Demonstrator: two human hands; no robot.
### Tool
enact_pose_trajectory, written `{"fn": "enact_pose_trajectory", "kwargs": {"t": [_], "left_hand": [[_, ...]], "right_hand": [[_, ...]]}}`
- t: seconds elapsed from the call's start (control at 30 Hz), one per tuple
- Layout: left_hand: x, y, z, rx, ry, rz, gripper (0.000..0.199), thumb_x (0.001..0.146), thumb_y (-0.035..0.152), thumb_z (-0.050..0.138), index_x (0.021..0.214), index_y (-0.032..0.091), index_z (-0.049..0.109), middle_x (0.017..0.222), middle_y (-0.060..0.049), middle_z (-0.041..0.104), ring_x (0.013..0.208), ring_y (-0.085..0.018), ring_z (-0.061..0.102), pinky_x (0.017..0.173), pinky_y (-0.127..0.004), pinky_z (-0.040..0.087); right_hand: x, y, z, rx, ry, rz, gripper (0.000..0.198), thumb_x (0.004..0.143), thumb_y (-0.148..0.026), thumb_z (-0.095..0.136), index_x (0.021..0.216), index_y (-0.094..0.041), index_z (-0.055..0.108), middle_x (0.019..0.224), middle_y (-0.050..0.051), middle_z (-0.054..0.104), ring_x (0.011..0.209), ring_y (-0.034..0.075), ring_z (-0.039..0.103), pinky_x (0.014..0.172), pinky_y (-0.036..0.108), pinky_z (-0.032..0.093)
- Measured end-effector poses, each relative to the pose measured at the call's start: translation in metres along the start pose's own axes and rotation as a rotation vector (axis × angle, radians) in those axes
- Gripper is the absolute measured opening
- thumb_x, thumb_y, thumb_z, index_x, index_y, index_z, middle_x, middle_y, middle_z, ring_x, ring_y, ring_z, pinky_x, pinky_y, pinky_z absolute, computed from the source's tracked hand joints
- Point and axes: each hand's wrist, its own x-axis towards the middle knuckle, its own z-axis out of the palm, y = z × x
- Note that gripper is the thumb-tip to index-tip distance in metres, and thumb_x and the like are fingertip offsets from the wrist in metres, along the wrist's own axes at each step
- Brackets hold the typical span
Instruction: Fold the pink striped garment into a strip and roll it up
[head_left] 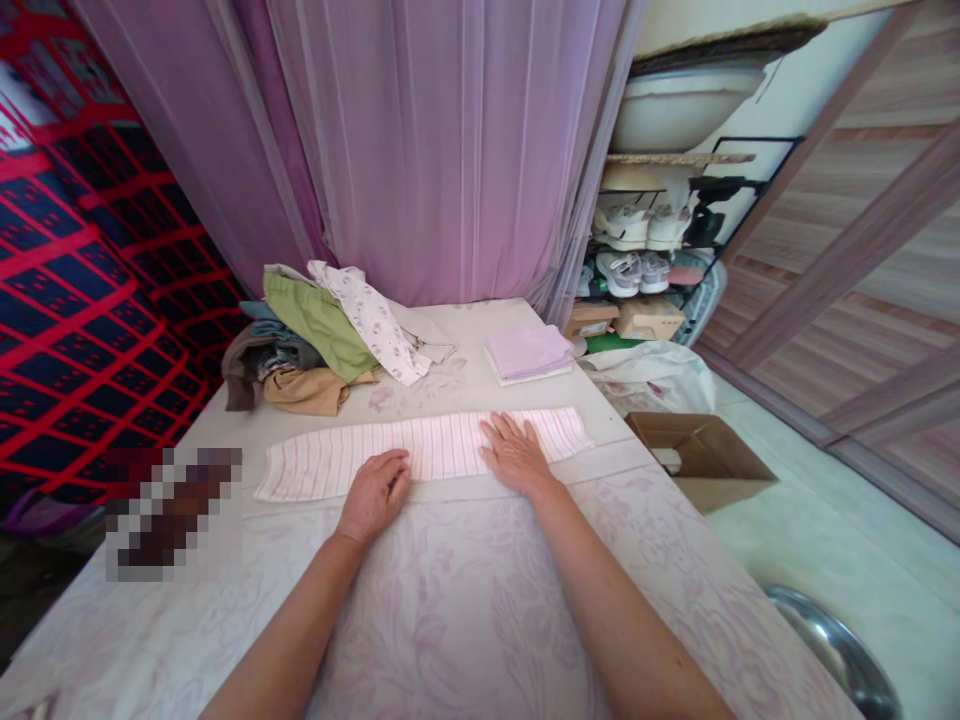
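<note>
A long strip of folded cloth with pink and white stripes (442, 446) lies flat across the table in front of me. My right hand (514, 452) rests on it right of the middle, fingers spread and palm down. Against its near edge sits my left hand (377, 492), with the fingers curved loosely and the fingertips on the fabric. Neither hand grips the cloth. Beyond it to the right is a small stack of folded lilac and white cloth (529, 352).
A loose heap of clothes, with a green garment (319, 315) on top, lies at the back left. A purple curtain (457, 150) hangs behind the table. To the right are a shoe rack (645, 245), a cardboard box (694, 450) and a metal basin (832, 640) on the floor.
</note>
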Motion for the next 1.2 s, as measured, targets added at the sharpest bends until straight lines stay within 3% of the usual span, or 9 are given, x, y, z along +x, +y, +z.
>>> {"fn": "enact_pose_trajectory", "kwargs": {"t": [0.17, 0.33, 0.43, 0.5, 0.6, 0.7, 0.77, 1.0, 1.2], "left_hand": [[0.0, -0.001, 0.005, -0.021, 0.005, -0.036, 0.021, 0.089, 0.025, 0.046, 0.082, 0.019, 0.065, 0.106, -0.009, 0.07, 0.098, -0.022, 0.062, 0.089, -0.041, 0.049], [-0.001, -0.002, 0.003, -0.115, 0.014, -0.091, 0.021, 0.089, 0.022, 0.045, 0.091, 0.019, 0.066, 0.1, -0.008, 0.071, 0.096, -0.021, 0.063, 0.088, -0.038, 0.05], [-0.008, -0.021, -0.02, -0.077, 0.024, -0.182, 0.021, 0.087, 0.023, 0.045, 0.092, 0.019, 0.065, 0.094, -0.007, 0.07, 0.091, -0.021, 0.063, 0.084, -0.036, 0.05], [-0.017, -0.041, -0.047, 0.072, 0.093, -0.282, 0.021, 0.086, 0.025, 0.045, 0.092, 0.018, 0.065, 0.095, -0.009, 0.07, 0.093, -0.024, 0.062, 0.086, -0.039, 0.049], [-0.032, -0.074, -0.088, 0.327, 0.151, -0.53, 0.031, 0.087, 0.036, 0.046, 0.101, 0.015, 0.064, 0.103, -0.014, 0.068, 0.099, -0.029, 0.061, 0.089, -0.043, 0.046], [-0.04, -0.094, -0.112, 0.348, -0.014, -0.789, 0.043, 0.087, 0.05, 0.044, 0.106, 0.016, 0.063, 0.104, -0.014, 0.069, 0.1, -0.032, 0.062, 0.084, -0.043, 0.047], [-0.04, -0.1, -0.117, 0.306, -0.113, -0.876, 0.045, 0.086, 0.055, 0.044, 0.104, 0.019, 0.063, 0.105, -0.012, 0.07, 0.102, -0.033, 0.063, 0.083, -0.043, 0.047], [-0.031, -0.104, -0.114, 0.319, -0.2, -0.938, 0.038, 0.083, 0.053, 0.047, 0.097, 0.021, 0.062, 0.102, -0.012, 0.07, 0.1, -0.033, 0.064, 0.077, -0.039, 0.048], [-0.033, -0.103, -0.112, 0.445, -0.183, -0.859, 0.035, 0.089, 0.045, 0.037, 0.091, 0.019, 0.061, 0.1, -0.015, 0.07, 0.098, -0.033, 0.065, 0.074, -0.04, 0.048]], "right_hand": [[0.008, -0.033, -0.003, -0.009, 0.089, -0.035, 0.055, 0.097, -0.04, 0.027, 0.149, -0.021, 0.029, 0.158, 0.008, 0.018, 0.145, 0.024, 0.014, 0.115, 0.053, 0.007], [0.017, -0.056, 0.014, -0.016, -0.003, -0.053, 0.055, 0.097, -0.042, 0.028, 0.148, -0.023, 0.031, 0.158, 0.007, 0.019, 0.145, 0.024, 0.016, 0.114, 0.054, 0.008], [0.018, -0.055, 0.021, -0.033, 0.004, -0.046, 0.056, 0.096, -0.044, 0.028, 0.148, -0.023, 0.031, 0.158, 0.007, 0.018, 0.145, 0.024, 0.015, 0.114, 0.054, 0.007], [0.018, -0.053, 0.022, -0.044, 0.003, -0.042, 0.056, 0.097, -0.044, 0.027, 0.148, -0.023, 0.032, 0.158, 0.008, 0.019, 0.145, 0.024, 0.016, 0.114, 0.054, 0.008], [0.018, -0.053, 0.022, -0.064, 0.005, -0.035, 0.056, 0.097, -0.043, 0.026, 0.148, -0.023, 0.031, 0.158, 0.007, 0.019, 0.145, 0.024, 0.015, 0.114, 0.054, 0.008], [0.019, -0.054, 0.022, -0.073, -0.003, -0.024, 0.056, 0.097, -0.043, 0.025, 0.149, -0.023, 0.03, 0.158, 0.007, 0.018, 0.145, 0.023, 0.014, 0.115, 0.053, 0.007], [0.019, -0.054, 0.022, -0.075, -0.01, -0.021, 0.056, 0.098, -0.043, 0.023, 0.149, -0.024, 0.029, 0.158, 0.006, 0.018, 0.145, 0.023, 0.014, 0.115, 0.053, 0.007], [0.019, -0.053, 0.022, -0.094, -0.01, -0.021, 0.055, 0.098, -0.042, 0.022, 0.149, -0.024, 0.03, 0.158, 0.006, 0.019, 0.145, 0.022, 0.015, 0.115, 0.052, 0.008], [0.02, -0.052, 0.025, -0.1, 0.004, -0.025, 0.055, 0.097, -0.042, 0.023, 0.149, -0.024, 0.029, 0.158, 0.007, 0.019, 0.145, 0.023, 0.015, 0.115, 0.053, 0.009]]}}
